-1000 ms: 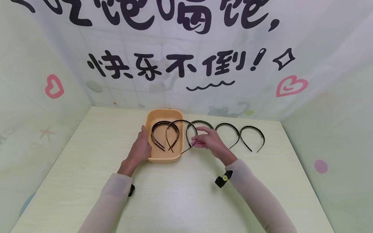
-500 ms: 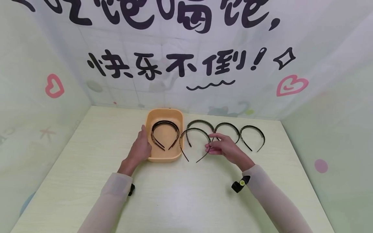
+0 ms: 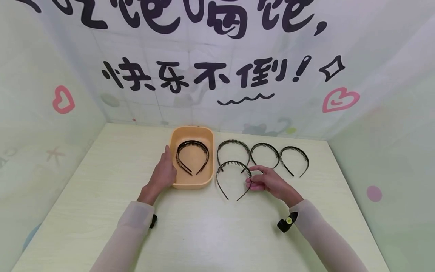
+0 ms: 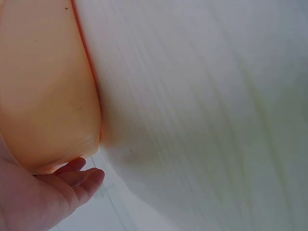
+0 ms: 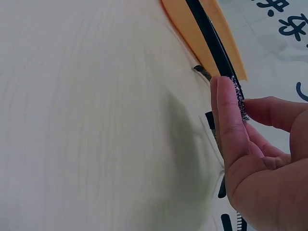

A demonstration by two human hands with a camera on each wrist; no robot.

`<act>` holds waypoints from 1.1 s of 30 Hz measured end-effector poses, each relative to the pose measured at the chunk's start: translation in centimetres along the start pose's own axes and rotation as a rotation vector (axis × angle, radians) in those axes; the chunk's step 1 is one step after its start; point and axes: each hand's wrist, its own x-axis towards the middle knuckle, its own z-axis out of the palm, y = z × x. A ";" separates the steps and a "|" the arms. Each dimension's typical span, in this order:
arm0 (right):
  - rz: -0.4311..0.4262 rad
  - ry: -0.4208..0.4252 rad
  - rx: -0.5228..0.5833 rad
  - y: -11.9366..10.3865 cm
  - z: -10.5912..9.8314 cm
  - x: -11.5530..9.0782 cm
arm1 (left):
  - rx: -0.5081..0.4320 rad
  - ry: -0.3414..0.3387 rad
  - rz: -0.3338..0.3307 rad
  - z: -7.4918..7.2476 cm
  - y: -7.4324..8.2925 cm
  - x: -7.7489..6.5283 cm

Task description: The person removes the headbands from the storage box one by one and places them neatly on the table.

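My right hand [image 3: 266,181] pinches one arm of a black toothed headband [image 3: 233,162] between thumb and fingers, in front of the row of headbands. In the right wrist view, a speckled, glittery stretch of the held headband [image 5: 222,53] lies between the fingertips. My left hand [image 3: 162,172] rests along the left side of an orange tray [image 3: 192,186], its fingers extended by the wall. The left wrist view shows the fingers [image 4: 86,185] at the outside of the tray. Dark headbands [image 3: 193,142] lie overlapped inside the tray.
Three more black headbands lie in a row right of the tray: one behind the held headband [image 3: 233,141], a middle headband [image 3: 265,144] and a right headband [image 3: 295,148]. The pale wooden table [image 3: 204,234] meets printed curtain walls [image 3: 190,109] at the back and sides.
My right hand has carried the headband from above the tray rightward and toward me, to the front of the row. My left hand and the tray have stayed in place.
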 end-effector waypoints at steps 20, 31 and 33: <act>0.034 -0.050 -0.063 1.2 0.5 -0.3 | -0.010 -0.015 -0.008 -0.1 0.2 -0.1; 0.018 -0.087 -0.282 0.0 -0.4 -1.0 | -0.008 -0.008 0.000 -0.2 0.2 -0.1; 0.017 -0.080 -0.308 -0.1 -0.4 -1.1 | -0.007 -0.006 0.000 -0.1 0.2 -0.1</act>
